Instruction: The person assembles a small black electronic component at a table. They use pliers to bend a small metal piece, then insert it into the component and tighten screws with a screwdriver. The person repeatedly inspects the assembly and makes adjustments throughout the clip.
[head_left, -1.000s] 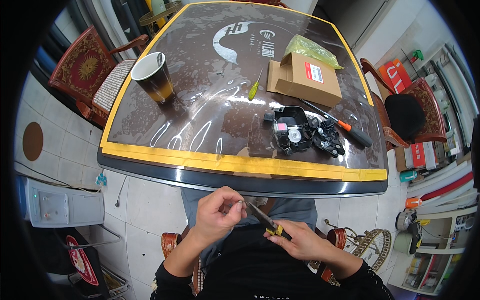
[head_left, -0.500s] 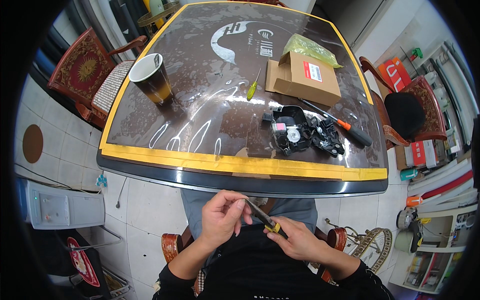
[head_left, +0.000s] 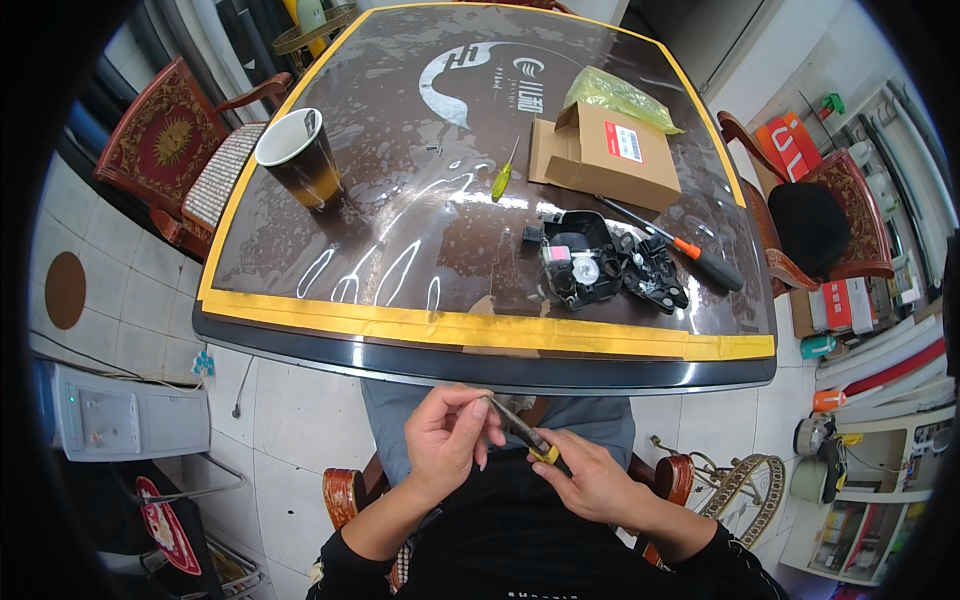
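Both hands are held over my lap, below the table's near edge. My right hand [head_left: 592, 478] grips the yellow-and-black handle of a small screwdriver [head_left: 522, 432]. My left hand [head_left: 452, 438] pinches the tip of its metal shaft between thumb and fingers. On the table above lie a black disassembled plastic device [head_left: 590, 262] with a dark part [head_left: 655, 275] beside it, an orange-and-black screwdriver [head_left: 680, 246] and a small yellow-green screwdriver [head_left: 503, 176].
The dark glossy table [head_left: 400, 250] has a yellow-taped rim. A paper cup [head_left: 300, 160] stands at its left, an open cardboard box [head_left: 606, 156] and a green plastic bag [head_left: 620, 97] at the back right. Red chairs, a white appliance [head_left: 110, 420] and shelves surround it.
My hands have stayed in my lap; the left fingers have shifted slightly along the screwdriver's tip. Nothing on the table has moved.
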